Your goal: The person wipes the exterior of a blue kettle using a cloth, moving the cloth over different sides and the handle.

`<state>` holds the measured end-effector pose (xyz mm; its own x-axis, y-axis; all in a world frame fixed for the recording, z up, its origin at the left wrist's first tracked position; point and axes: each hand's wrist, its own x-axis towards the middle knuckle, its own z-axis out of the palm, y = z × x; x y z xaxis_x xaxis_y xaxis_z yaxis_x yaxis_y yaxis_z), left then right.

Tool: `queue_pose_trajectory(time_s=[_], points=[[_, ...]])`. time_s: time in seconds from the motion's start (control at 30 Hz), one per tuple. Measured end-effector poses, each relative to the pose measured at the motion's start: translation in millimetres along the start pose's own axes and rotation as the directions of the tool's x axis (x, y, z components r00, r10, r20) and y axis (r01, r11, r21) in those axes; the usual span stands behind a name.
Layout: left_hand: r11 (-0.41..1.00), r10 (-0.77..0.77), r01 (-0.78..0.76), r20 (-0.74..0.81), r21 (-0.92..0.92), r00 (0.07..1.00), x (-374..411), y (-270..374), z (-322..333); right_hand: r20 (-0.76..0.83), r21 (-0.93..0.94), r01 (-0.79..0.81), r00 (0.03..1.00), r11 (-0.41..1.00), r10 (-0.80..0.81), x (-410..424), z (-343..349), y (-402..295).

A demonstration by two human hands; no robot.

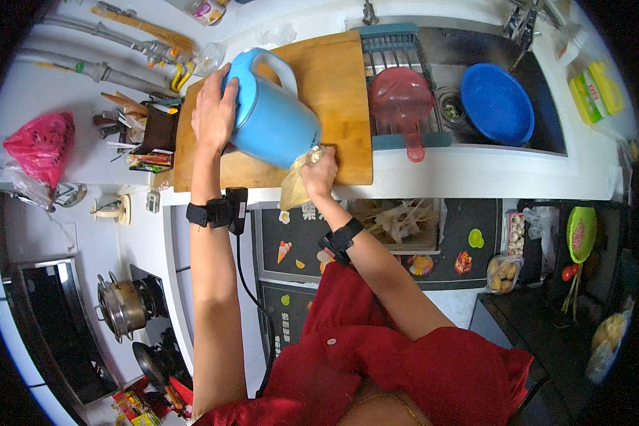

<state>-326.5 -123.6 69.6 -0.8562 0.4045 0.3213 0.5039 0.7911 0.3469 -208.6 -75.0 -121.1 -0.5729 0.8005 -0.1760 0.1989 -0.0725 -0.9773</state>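
A light blue electric kettle with a pale handle leans over the wooden cutting board, its base turned towards me. Around its lid end I hold it with my left hand, fingers spread on the rim. My right hand grips a thin yellowish cloth bunched at the kettle's base. Part of the cloth hangs below my fist, over the counter's front edge. The kettle hides the board's middle, and whether it rests on the board I cannot tell.
Right of the board, a red plastic scoop lies on a dish rack. A blue basin sits in the sink. To the left stands a utensil holder; a pot is on the stove.
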Motion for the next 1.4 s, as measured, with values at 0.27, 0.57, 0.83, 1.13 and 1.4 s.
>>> queue_pose_trajectory(time_s=[0.27, 0.57, 0.83, 1.13, 1.4], points=[[0.996, -0.043, 0.047, 0.057, -0.079, 0.997, -5, 8, -8, 0.127, -0.020, 0.011, 0.992, 1.000, -0.008, 74, -9, -6], [0.984, -0.029, 0.030, 0.012, -0.174, 1.000, -8, -1, -6, 0.117, 0.083, 0.288, 0.948, 0.954, -0.296, 41, -17, -78], [0.980, 0.049, -0.048, 0.001, -0.196, 0.999, -10, -5, -5, 0.105, 0.096, 0.359, 0.924, 0.928, -0.368, 57, -17, -115], [0.812, 0.064, 0.062, 0.193, -0.580, 0.979, 6, -20, 0, 0.082, 0.192, 0.424, 0.892, 0.885, -0.445, 18, -35, -114], [0.906, -0.051, 0.103, 0.136, -0.411, 0.989, -10, 4, -17, 0.028, 0.101, 0.669, 0.738, 0.737, -0.674, -24, -35, -149]])
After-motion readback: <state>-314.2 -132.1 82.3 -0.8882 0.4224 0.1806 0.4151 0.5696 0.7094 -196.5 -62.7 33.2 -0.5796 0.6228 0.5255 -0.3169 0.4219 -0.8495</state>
